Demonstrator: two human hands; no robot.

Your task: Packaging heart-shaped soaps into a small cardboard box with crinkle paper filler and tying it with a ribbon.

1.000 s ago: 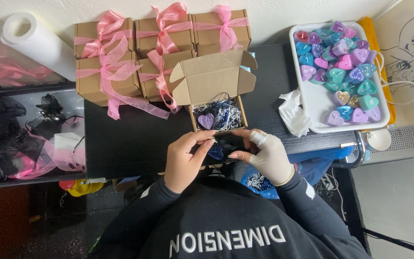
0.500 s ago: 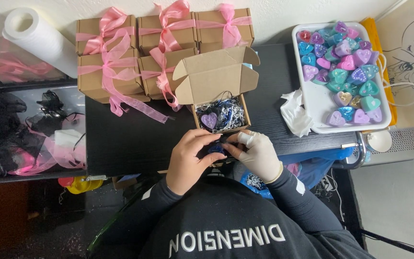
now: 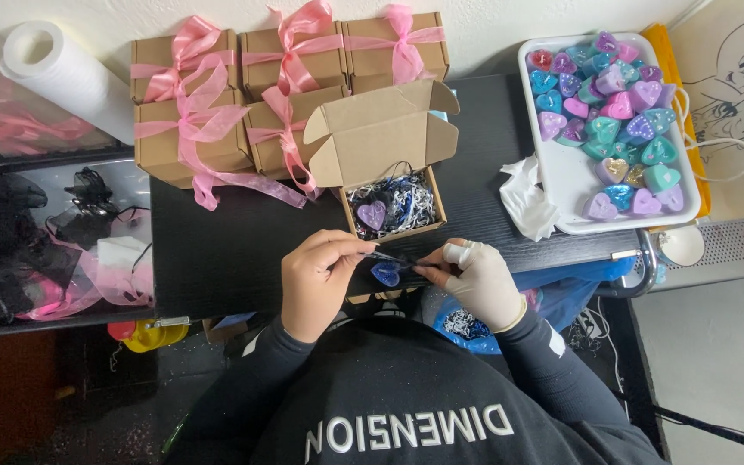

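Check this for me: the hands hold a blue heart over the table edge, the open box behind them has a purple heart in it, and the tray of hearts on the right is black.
One thing is off: the tray is white, not black, as the head view shows. The rest stands: the left hand and right hand hold a blue heart, and the open box has a purple heart in it.

A small blue heart-shaped piece (image 3: 386, 274) hangs from a thin dark cord (image 3: 393, 257) stretched level between the two hands — glossy, point downward, just in front of the open cardboard box (image 3: 392, 203). That box stands on the black table with its lid flaps up, filled with black-and-white shredded paper — a purple heart (image 3: 372, 214) lies flat on the shreds.
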